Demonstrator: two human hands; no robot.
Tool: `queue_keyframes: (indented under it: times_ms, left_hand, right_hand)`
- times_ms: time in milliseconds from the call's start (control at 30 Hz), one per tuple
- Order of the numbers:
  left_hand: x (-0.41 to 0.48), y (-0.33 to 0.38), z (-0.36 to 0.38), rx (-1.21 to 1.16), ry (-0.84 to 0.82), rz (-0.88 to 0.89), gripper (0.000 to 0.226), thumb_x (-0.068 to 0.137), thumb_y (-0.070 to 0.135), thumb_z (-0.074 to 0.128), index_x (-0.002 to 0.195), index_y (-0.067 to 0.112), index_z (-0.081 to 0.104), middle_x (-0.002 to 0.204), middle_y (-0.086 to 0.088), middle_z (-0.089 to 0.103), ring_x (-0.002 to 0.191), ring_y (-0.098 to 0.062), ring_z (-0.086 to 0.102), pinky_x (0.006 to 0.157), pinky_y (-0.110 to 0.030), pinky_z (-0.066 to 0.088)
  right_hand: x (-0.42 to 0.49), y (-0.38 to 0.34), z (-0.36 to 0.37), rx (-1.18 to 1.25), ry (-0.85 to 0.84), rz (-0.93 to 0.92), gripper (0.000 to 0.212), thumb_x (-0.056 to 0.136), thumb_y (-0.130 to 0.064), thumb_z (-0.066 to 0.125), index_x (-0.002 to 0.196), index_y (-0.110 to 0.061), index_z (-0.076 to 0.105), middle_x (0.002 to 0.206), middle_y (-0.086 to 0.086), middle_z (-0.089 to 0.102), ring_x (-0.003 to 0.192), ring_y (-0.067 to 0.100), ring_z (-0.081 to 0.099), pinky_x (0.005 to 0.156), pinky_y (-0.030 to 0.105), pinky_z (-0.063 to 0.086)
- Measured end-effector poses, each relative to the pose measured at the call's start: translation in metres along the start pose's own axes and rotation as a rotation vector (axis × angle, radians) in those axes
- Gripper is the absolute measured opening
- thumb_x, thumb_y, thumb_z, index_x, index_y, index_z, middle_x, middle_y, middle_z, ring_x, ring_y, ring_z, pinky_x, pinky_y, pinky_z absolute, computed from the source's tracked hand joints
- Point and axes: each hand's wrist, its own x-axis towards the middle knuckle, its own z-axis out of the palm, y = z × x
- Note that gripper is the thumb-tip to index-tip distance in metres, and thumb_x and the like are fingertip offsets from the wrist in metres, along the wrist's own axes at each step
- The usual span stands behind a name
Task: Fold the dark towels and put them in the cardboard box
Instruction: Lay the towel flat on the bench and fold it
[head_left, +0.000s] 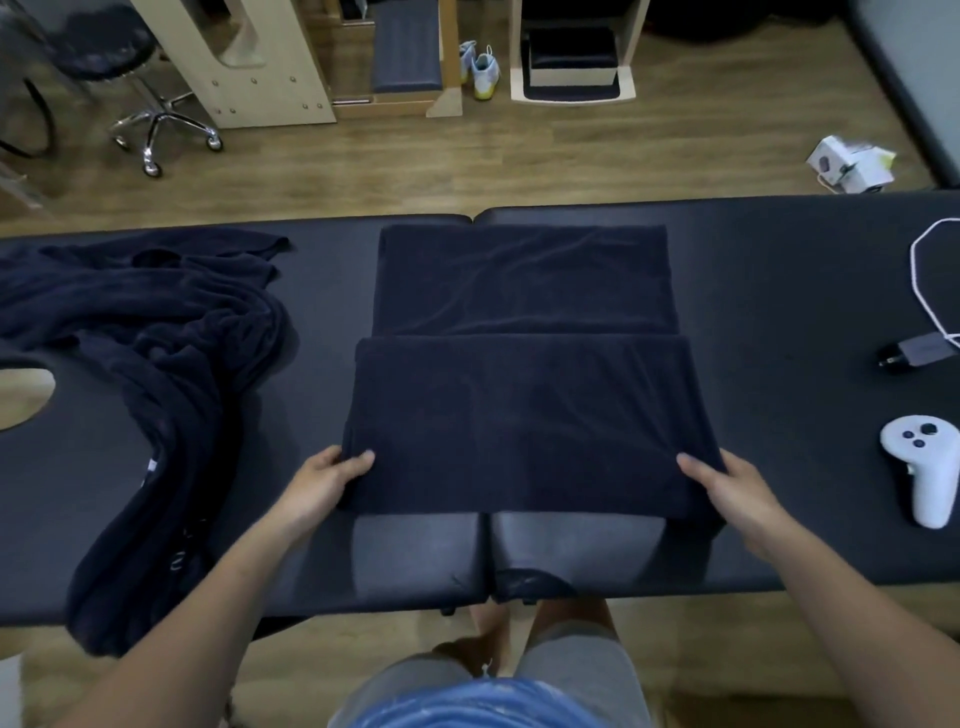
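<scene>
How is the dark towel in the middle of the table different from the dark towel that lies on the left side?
The middle towel lies flat and partly folded; the left towel is a crumpled heap. The left hand and right hand grip the middle towel at its near corners; nothing touches the left towel. Both are dark navy and lie on the black table.

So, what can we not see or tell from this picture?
Head view:
Cardboard box: nowhere in frame.
Left hand and right hand: fingers hidden under the folded towel.
Crumpled pile: its own folds hide how many towels it holds.
White cable: cut off by the right edge.
</scene>
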Motion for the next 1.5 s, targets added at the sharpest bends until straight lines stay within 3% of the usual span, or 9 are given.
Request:
queue_keyframes:
  times_ms: [200, 300, 367, 500, 633, 767, 967, 1233, 1500]
  left_hand:
    - [-0.048, -0.068, 0.003, 0.441, -0.229, -0.145, 0.043, 0.073, 0.045, 0.075, 0.113, 0.042, 0.062, 0.114, 0.017, 0.071, 0.11, -0.009, 0.064, 0.107, -0.041, 0.043]
    - [-0.052, -0.073, 0.012, 0.36, -0.079, -0.125, 0.037, 0.081, 0.02, 0.077, 0.112, 0.027, 0.059, 0.112, 0.006, 0.07, 0.101, -0.014, 0.066, 0.086, -0.039, 0.055]
    - [-0.053, -0.058, 0.016, 0.474, 0.099, -0.002, 0.039, 0.077, 0.016, 0.078, 0.106, 0.022, 0.052, 0.101, 0.004, 0.066, 0.093, -0.017, 0.064, 0.072, -0.036, 0.053]
    - [-0.047, -0.029, 0.041, 0.922, 0.361, 0.56, 0.047, 0.082, 0.037, 0.062, 0.124, 0.019, 0.055, 0.124, -0.002, 0.057, 0.118, -0.026, 0.053, 0.1, -0.046, 0.045]
    - [-0.044, -0.02, 0.12, 1.32, 0.063, 0.882, 0.063, 0.092, 0.05, 0.041, 0.149, 0.022, 0.041, 0.162, -0.008, 0.026, 0.151, -0.031, 0.018, 0.115, -0.059, 0.025]
    - [-0.03, -0.035, 0.147, 1.582, -0.236, 0.856, 0.061, 0.102, 0.054, 0.012, 0.157, 0.031, 0.005, 0.165, 0.004, -0.014, 0.148, -0.023, -0.029, 0.115, -0.063, -0.013]
    - [-0.007, -0.051, 0.098, 1.532, 0.078, 0.687, 0.062, 0.1, 0.062, 0.012, 0.156, 0.036, 0.014, 0.165, 0.002, 0.012, 0.153, -0.024, 0.001, 0.116, -0.062, 0.002]
    - [-0.023, -0.07, 0.047, 1.134, 0.146, 0.487, 0.071, 0.092, 0.07, 0.007, 0.156, 0.04, 0.002, 0.164, 0.01, -0.016, 0.151, -0.012, -0.018, 0.122, -0.045, 0.004]
    - [-0.093, -0.094, 0.043, 0.265, 0.254, 0.137, 0.053, 0.093, 0.022, 0.066, 0.139, 0.029, 0.04, 0.131, 0.001, 0.055, 0.113, -0.011, 0.055, 0.096, -0.03, 0.044]
  right_hand:
    - [-0.04, 0.067, -0.028, -0.114, -0.008, 0.076, 0.032, 0.09, -0.03, 0.069, 0.122, -0.025, 0.066, 0.107, -0.01, 0.07, 0.103, 0.019, 0.066, 0.101, 0.049, 0.048]
    - [-0.043, 0.064, -0.026, -0.168, 0.011, 0.099, 0.033, 0.091, -0.023, 0.067, 0.124, -0.021, 0.062, 0.108, -0.006, 0.068, 0.1, 0.021, 0.064, 0.095, 0.048, 0.049]
    - [-0.043, 0.048, -0.021, -0.285, 0.129, -0.007, 0.027, 0.087, -0.014, 0.068, 0.113, -0.019, 0.059, 0.107, 0.001, 0.065, 0.099, 0.026, 0.061, 0.087, 0.045, 0.048]
    - [-0.043, 0.006, 0.021, -0.445, 0.42, -0.581, 0.037, 0.084, -0.013, 0.062, 0.121, -0.011, 0.059, 0.118, 0.011, 0.059, 0.111, 0.033, 0.055, 0.098, 0.047, 0.045]
    - [-0.055, -0.034, 0.103, -0.831, -0.004, -0.824, 0.061, 0.095, -0.049, 0.033, 0.154, -0.033, 0.024, 0.162, 0.006, 0.022, 0.15, 0.029, 0.017, 0.117, 0.055, 0.017]
    - [-0.042, -0.02, 0.12, -1.178, -0.219, -0.686, 0.058, 0.092, -0.064, -0.007, 0.145, -0.046, -0.022, 0.161, -0.008, -0.026, 0.145, 0.018, -0.031, 0.118, 0.054, -0.016]
    - [-0.008, 0.002, 0.053, -1.23, -0.078, -0.425, 0.067, 0.088, -0.072, -0.002, 0.143, -0.043, -0.029, 0.155, -0.011, -0.035, 0.145, 0.016, -0.031, 0.119, 0.049, -0.016]
    - [-0.008, 0.024, 0.028, -0.909, 0.016, -0.349, 0.067, 0.098, -0.062, 0.021, 0.154, -0.04, -0.009, 0.161, -0.014, -0.02, 0.15, 0.014, -0.018, 0.122, 0.046, -0.003]
    - [-0.052, 0.073, -0.017, -0.187, 0.117, -0.057, 0.053, 0.093, -0.038, 0.063, 0.14, -0.045, 0.039, 0.135, -0.006, 0.054, 0.124, 0.019, 0.051, 0.101, 0.04, 0.043]
